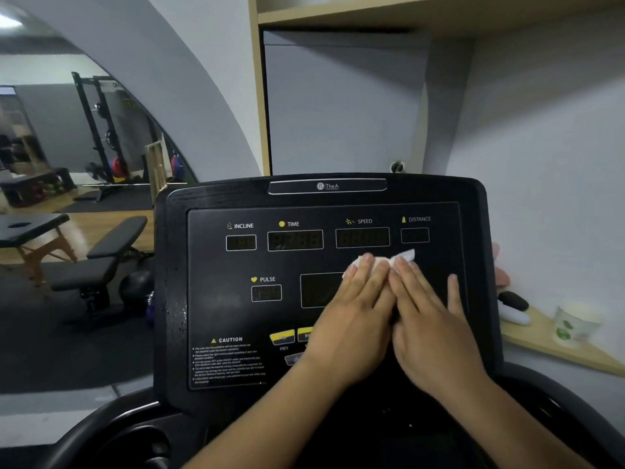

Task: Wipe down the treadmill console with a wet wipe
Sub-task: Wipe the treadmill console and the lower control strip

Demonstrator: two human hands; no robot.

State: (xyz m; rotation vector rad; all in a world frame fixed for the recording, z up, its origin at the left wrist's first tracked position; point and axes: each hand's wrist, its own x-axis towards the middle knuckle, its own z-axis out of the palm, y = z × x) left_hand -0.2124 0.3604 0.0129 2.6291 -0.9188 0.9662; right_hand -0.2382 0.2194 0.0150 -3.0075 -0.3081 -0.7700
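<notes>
- Both hands are flat on the console (220, 299), side by side and touching along the forefingers.
- Left hand (351, 316): fingers straight and close together, pressing down on the wipe (404, 256).
- Right hand (431, 326): fingers straight too and pressing the same wipe, with the thumb spread out to the right.
- The white wipe lies bunched under the fingertips, and only its top edge peeks out just below the SPEED display (362, 237).
- The left wrist covers part of the yellow buttons (282, 336).
- Droplets show on the console's left rim.
- To the right, a paper cup (575, 324) stands on a wooden shelf (541, 340).
- To the left, a black bench (101, 258) sits on the gym floor.
</notes>
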